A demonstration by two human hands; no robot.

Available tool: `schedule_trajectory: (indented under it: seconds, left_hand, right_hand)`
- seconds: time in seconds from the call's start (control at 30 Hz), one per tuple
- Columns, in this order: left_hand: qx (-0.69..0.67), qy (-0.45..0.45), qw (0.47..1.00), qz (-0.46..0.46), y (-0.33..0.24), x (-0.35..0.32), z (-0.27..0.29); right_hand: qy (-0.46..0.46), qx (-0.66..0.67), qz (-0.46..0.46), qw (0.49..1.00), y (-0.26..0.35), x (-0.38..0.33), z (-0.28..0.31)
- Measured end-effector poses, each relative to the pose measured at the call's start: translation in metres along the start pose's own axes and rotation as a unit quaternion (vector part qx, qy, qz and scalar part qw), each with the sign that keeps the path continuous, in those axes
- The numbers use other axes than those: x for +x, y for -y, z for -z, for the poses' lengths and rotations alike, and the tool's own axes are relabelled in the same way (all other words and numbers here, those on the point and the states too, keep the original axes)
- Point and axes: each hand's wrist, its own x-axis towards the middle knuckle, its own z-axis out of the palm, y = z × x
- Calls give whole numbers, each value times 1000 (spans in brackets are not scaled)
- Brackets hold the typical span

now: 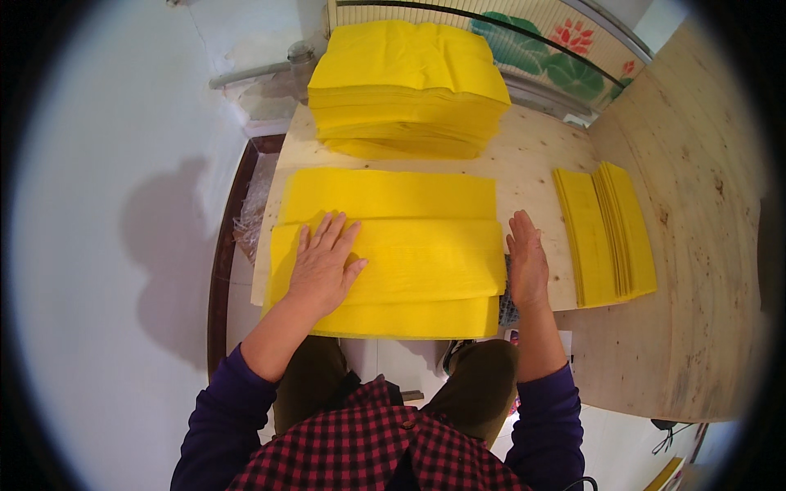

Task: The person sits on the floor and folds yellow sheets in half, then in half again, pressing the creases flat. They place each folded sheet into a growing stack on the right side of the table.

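Observation:
A yellow fabric piece [430,260] lies flat on the wooden table in front of me, with an overlapping fold running across its middle. My left hand [322,270] rests palm down on the left part of it, fingers spread. Just off the fabric's right edge, my right hand [530,260] is held on its side with fingers stretched out and nothing in it. Whether it touches that edge, I cannot tell. Part of a blue-grey textured thing [508,295] shows between the fabric and my right wrist.
A tall stack of yellow fabric [405,106] stands at the table's far side. Folded yellow bundles [606,237] lie to the right on the wooden tabletop [536,155]. A wooden panel [696,204] bounds the right side and a white wall [90,245] the left. A clear bottle [300,61] stands behind.

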Motion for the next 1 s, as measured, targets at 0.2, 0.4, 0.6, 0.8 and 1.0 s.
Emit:
schedule_trajectory:
  seconds: [0.2,0.4,0.6,0.8,1.0]
  left_hand:
    - [0,10,1000,3,-2,1,3]
    - [2,22,1000,7,-4,2,4]
    - [4,22,1000,1,-5,2,2]
    - [1,19,1000,-2,-5,1,1]
    - [2,24,1000,-3,-7,1,-1]
  right_hand:
    - [36,-37,-66,996,12,-9,-20]
    - [-9,-108,-112,988,37,-18,-34]
    - [99,-149,-44,983,27,-18,-32]
    - [149,-175,-13,973,24,-19,-30]
    - [133,-185,-22,973,24,-25,-36]
